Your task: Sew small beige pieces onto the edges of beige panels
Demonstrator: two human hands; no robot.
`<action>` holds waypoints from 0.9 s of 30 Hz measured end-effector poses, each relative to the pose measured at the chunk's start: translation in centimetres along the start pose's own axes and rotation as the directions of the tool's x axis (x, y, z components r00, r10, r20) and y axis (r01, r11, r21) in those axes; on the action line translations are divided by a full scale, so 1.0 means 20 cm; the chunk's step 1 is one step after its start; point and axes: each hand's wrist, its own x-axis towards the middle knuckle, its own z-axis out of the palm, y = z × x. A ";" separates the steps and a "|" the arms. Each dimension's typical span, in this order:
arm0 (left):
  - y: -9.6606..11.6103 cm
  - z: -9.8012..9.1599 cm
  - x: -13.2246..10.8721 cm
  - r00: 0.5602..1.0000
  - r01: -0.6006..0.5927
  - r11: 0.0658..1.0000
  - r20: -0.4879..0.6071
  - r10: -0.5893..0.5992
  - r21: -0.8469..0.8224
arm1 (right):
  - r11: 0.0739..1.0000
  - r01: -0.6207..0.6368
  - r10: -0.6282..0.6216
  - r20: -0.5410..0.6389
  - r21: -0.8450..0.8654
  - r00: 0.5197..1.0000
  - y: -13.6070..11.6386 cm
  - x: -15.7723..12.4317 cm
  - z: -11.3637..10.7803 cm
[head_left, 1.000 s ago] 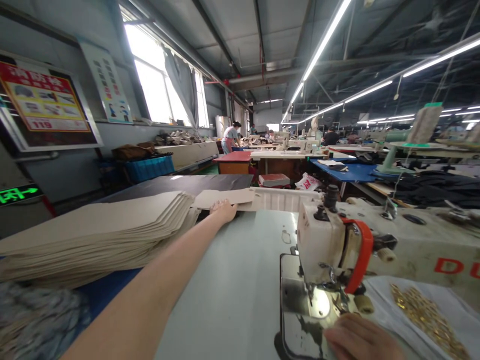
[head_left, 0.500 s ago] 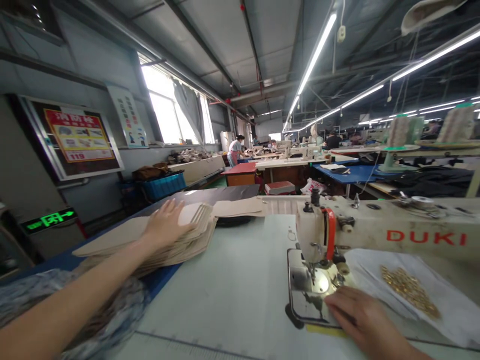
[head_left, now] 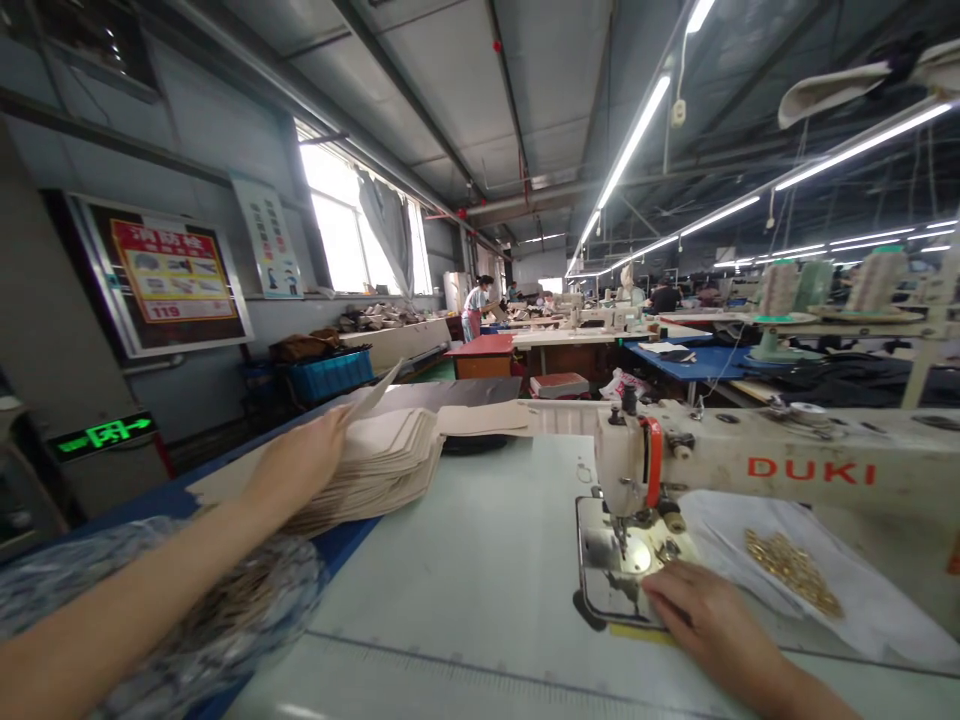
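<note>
My left hand (head_left: 304,462) is closed on the edge of a beige fabric panel (head_left: 375,392), which it holds tilted up off a stack. Underneath lies the stack of beige fabric panels (head_left: 394,475), its layers fanned at the right edge. My right hand (head_left: 701,610) rests at the front right of the needle plate of a sewing machine (head_left: 750,470). Its fingers are curled together, and whatever may be between them is hidden. Small gold-coloured metal pieces (head_left: 793,570) lie on a white cloth (head_left: 720,515) behind that hand.
A plastic bag (head_left: 292,590) with brown strips inside sits at the lower left. Another beige panel (head_left: 484,418) lies beyond the stack. A ruler scale (head_left: 480,665) runs along the pale tabletop's (head_left: 450,560) front. Thread cones (head_left: 776,290) stand at right; a person (head_left: 472,305) is far back.
My left hand was spread flat on the stack; now it has closed on a panel and lifted its edge. My right hand stays by the needle plate. The view has shifted slightly.
</note>
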 end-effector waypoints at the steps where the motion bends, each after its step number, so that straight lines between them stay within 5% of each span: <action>1: 0.09 -0.02 -0.06 0.999 -0.041 0.997 0.009 0.041 0.070 | 1.000 0.008 -0.008 -0.002 -0.007 1.000 0.00 0.00 0.00; 5: 0.51 0.00 -0.43 0.945 -0.266 0.959 0.227 0.238 0.103 | 0.998 0.054 -0.055 -0.039 -0.041 0.998 0.01 0.00 0.01; 8: 0.77 0.20 -0.75 0.855 -0.427 0.904 0.317 0.410 -0.019 | 0.991 0.122 -0.127 -0.105 -0.046 0.986 -0.02 0.00 0.00; 10: 0.88 0.38 -0.91 0.808 -0.537 0.840 0.240 0.538 -0.077 | 0.985 0.168 -0.171 -0.142 -0.033 0.975 -0.07 0.00 -0.02; 13: 1.00 0.61 -1.05 0.857 -0.515 0.855 -0.044 0.514 -0.051 | 0.976 0.216 -0.211 -0.144 0.024 0.967 -0.20 0.05 -0.03; 17: 1.09 0.74 -1.10 0.824 -0.558 0.824 -0.185 0.536 -0.098 | 0.988 0.068 -0.085 0.112 0.142 0.990 -0.36 0.15 0.02; 20: 1.04 0.69 -1.11 0.778 -0.625 0.773 -0.167 0.606 -0.109 | 0.988 -0.008 -0.042 0.321 0.155 0.946 -0.41 0.20 0.09; 23: 0.80 0.49 -1.09 0.711 -0.702 0.676 -0.166 0.684 -0.223 | 0.992 -0.015 -0.028 0.341 0.123 0.940 -0.39 0.19 0.14; 25: 0.55 0.30 -1.03 0.824 -0.559 0.760 -0.119 0.554 -0.332 | 0.995 -0.012 -0.021 0.309 0.102 0.951 -0.37 0.18 0.16; 27: 0.25 0.13 -0.93 0.965 -0.248 0.908 -0.006 0.261 -0.339 | 0.997 0.004 -0.027 0.279 0.083 0.960 -0.35 0.17 0.18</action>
